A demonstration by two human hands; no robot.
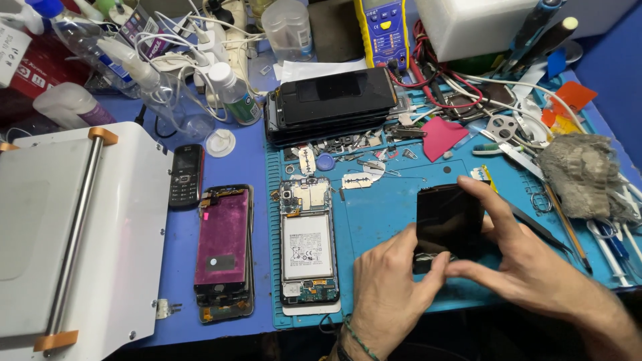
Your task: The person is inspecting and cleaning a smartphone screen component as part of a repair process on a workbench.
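Black phone screen point(447, 220) gripped by left hand point(391, 284) and right hand point(528, 264); opened phone point(307, 244) lies left, still unassembled.

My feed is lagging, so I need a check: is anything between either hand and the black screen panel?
Nothing visible. The left hand pinches the black screen panel at its lower edge, and the right hand grips its right side and top corner, above the blue mat.

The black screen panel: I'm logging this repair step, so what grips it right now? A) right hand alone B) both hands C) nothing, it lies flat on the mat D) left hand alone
B: the left hand and right hand both pinch the black screen panel above the blue mat.
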